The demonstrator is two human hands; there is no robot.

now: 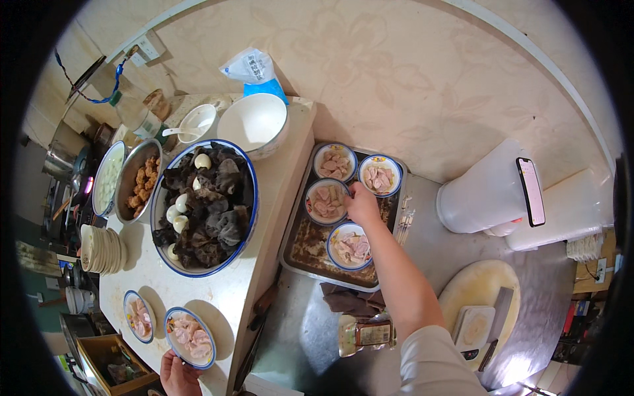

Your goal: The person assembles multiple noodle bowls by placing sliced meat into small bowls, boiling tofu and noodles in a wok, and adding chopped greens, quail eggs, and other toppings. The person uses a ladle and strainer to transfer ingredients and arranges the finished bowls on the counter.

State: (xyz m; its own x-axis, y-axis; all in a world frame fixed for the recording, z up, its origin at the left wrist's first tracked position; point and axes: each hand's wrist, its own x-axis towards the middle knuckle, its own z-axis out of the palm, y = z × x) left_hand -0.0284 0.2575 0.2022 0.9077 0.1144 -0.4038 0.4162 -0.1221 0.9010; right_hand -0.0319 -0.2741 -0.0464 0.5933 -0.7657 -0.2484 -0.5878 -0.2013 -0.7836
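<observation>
At the lower left, my left hand (178, 376) pinches the near rim of a small blue-rimmed bowl of pale sliced meat (190, 338) over the white counter. A similar bowl of meat (139, 317) stands just left of it. My right arm reaches across to a dark metal tray (302, 247) holding several such bowls. There my right hand (363, 203) has its fingers closed on the right rim of the middle-left bowl (328, 201). Around it are the back-left bowl (335, 162), the back-right bowl (380, 176) and the front bowl (350, 246).
Left on the counter stand a large bowl of black fungus and eggs (205, 211), a bowl of browned balls (142, 185), stacked dishes (102, 249) and a white bowl (254, 122). Rightward are white tubs (472, 191), a phone (530, 191), and a round board (472, 284) with scale and cleaver.
</observation>
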